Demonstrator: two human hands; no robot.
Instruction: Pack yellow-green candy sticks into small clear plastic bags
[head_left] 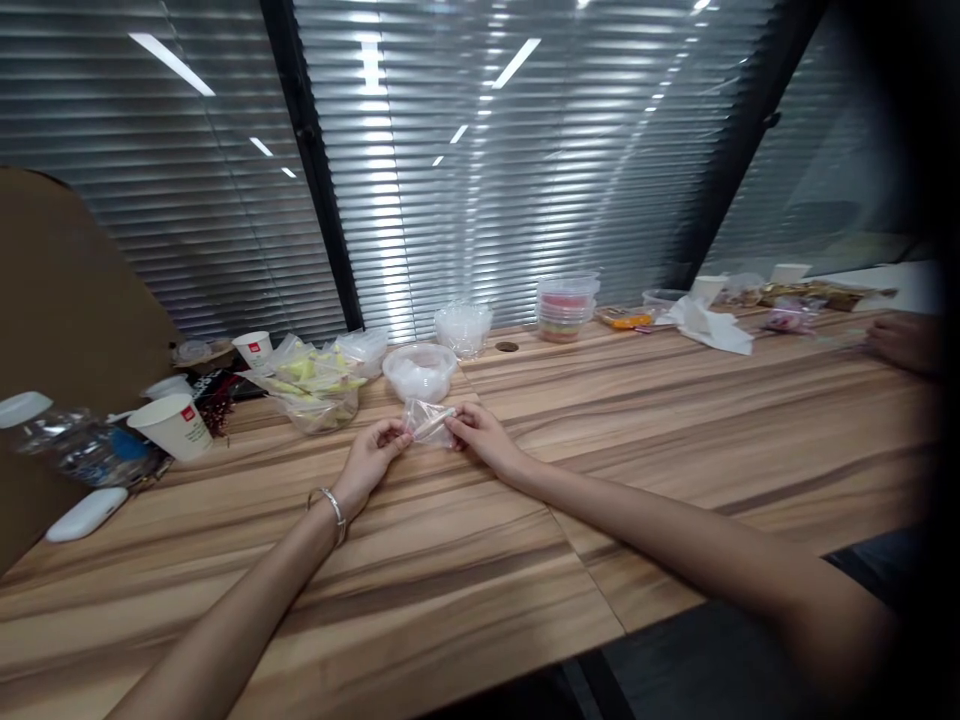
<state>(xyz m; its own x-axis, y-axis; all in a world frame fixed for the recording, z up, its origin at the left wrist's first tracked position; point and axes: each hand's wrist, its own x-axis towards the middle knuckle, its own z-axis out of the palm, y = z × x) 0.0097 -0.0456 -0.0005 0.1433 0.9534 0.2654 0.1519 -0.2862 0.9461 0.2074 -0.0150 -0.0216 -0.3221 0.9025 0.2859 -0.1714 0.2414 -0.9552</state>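
Note:
A small clear plastic bag [429,422] is held between both hands just above the wooden table [465,560]. My left hand [373,455], with a bracelet on its wrist, pinches the bag's left edge. My right hand [480,436] has its fingers closed on the bag's right side, near the upper corner. Directly behind the bag is a round clear bowl [420,375] with whitish contents. Farther back sits another clear container [463,330]. To the left, a clear bag with yellow pieces [319,385] lies on the table.
Paper cups [176,425], a plastic bottle [105,450] and a white case [87,514] are at left. Stacked tubs [564,308], an orange packet [624,318] and white tissue [709,325] line the back. Another person's hand [904,340] rests at far right.

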